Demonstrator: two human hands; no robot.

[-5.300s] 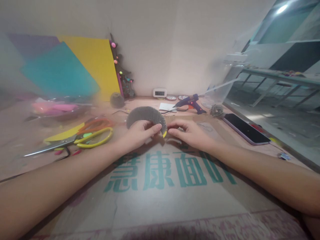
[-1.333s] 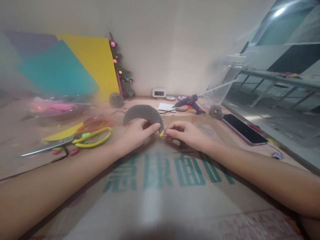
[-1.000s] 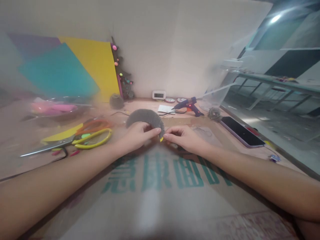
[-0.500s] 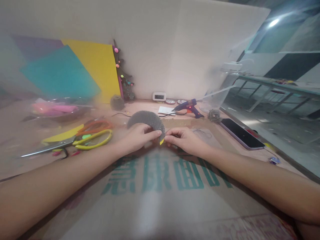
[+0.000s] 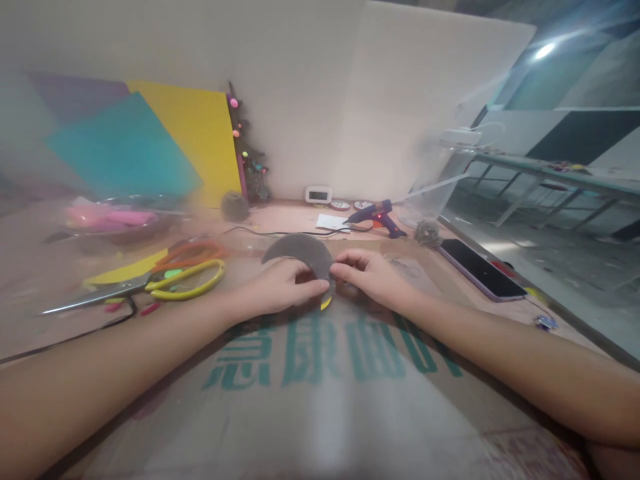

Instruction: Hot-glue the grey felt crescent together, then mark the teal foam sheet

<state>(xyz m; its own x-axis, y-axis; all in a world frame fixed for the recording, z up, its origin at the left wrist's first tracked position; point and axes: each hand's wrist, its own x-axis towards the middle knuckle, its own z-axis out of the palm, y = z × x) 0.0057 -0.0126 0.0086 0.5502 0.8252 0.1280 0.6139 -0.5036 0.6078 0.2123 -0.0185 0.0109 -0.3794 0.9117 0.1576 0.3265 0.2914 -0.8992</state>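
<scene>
A grey curved piece (image 5: 303, 249), shaped like a crescent, is held above the cardboard sheet with green characters (image 5: 320, 357). Its lower right tip shows yellow (image 5: 326, 304). My left hand (image 5: 280, 287) grips the piece from the left, thumb on its front near the tip. At the right edge of the piece, my right hand (image 5: 367, 275) has thumb and forefinger pinched together. Whatever lies between those fingertips is too small to make out.
Scissors with yellow and orange handles (image 5: 187, 280) lie at left near a bowl of pink items (image 5: 113, 219). Behind are a glue gun (image 5: 375, 215) with its cord, a small clock (image 5: 319, 195) and a white card (image 5: 331, 222). A phone (image 5: 483, 269) lies at right.
The grey piece has turned and its yellow tip has moved slightly lower. My left thumb has shifted down and right with it; my right hand stays beside its edge.
</scene>
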